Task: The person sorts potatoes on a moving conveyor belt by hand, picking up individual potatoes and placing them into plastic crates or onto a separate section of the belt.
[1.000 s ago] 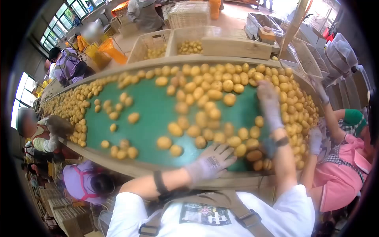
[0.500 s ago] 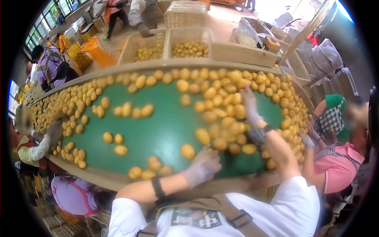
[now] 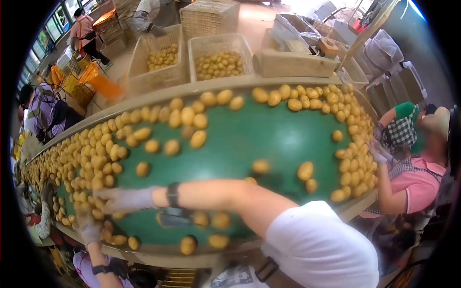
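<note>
Many yellow potatoes lie heaped along the left part of a green sorting table. My right hand, in a pale glove, stretches across to the left with its fingers out against the edge of this heap. Below it, my left hand, also gloved, is among potatoes near the table's front edge; motion blurs its fingers. A dark device shows beneath my right wrist. Loose potatoes lie below my right forearm.
Beyond the far rim stand two crates holding potatoes and a long wooden box. A person in pink works at the right end beside more potatoes. Another person in purple stands at far left.
Both my hands have moved far left, the right one crossing over the table. The potato pile at centre right has gone from there, and the view has shifted.
</note>
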Tool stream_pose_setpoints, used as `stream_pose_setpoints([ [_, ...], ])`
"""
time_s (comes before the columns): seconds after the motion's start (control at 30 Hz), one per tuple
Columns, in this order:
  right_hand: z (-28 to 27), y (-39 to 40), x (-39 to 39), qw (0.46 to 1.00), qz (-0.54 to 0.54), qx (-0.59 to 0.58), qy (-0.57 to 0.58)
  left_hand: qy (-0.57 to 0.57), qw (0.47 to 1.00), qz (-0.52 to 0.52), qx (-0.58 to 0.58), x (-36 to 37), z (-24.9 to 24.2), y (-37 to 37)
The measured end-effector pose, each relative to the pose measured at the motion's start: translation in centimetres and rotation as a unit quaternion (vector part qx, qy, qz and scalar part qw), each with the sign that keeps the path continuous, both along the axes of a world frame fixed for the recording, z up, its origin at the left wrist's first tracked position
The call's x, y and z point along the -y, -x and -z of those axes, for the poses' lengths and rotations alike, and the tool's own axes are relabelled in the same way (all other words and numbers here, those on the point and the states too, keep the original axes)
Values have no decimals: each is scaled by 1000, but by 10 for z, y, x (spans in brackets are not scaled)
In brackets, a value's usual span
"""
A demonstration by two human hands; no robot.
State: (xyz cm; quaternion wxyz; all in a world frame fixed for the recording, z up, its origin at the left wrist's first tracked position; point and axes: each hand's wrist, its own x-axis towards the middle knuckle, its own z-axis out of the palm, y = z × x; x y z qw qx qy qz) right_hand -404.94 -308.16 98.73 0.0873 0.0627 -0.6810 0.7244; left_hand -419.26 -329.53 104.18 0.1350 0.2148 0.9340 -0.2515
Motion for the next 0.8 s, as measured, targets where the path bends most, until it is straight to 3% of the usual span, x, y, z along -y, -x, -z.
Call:
stream_pose_setpoints([
  [0.07,-27,-39,-46,971,-20,-93,-220,28,987,2,-157,82,23,58],
  [0.1,-38,-71,-83,969,34,-121,-214,11,987,-12,-160,101,25,67],
  [0.13,-63,-107,-125,959,102,-50,-260,-6,986,-26,-163,120,26,75],
  [0.17,-33,-115,-168,856,286,-169,-396,-40,977,0,-209,105,7,38],
  [0.2,-8,-145,-232,802,351,-29,-482,-54,975,20,-212,98,7,20],
  [0.23,3,-212,-277,625,379,5,-682,-70,973,41,-216,90,9,6],
  [0.27,5,-250,-322,586,499,140,-624,-85,970,61,-220,81,12,-9],
  [0.33,20,-349,-365,489,458,329,-665,-145,965,124,-180,45,25,-42],
  [0.5,24,-410,-351,495,429,450,-607,-293,891,348,-18,-120,25,-158],
  [0.57,55,-431,-364,525,469,403,-585,-342,825,450,14,-173,37,-202],
  [0.67,49,-447,-359,603,451,374,-542,-364,750,535,136,-228,38,-267],
  [0.73,52,-468,-369,628,475,201,-583,-377,701,575,191,-242,46,-297],
  [0.77,52,-479,-383,617,499,154,-589,-384,683,583,214,-242,50,-308],
  [0.8,48,-492,-403,583,544,195,-571,-388,669,588,237,-238,55,-316],
])
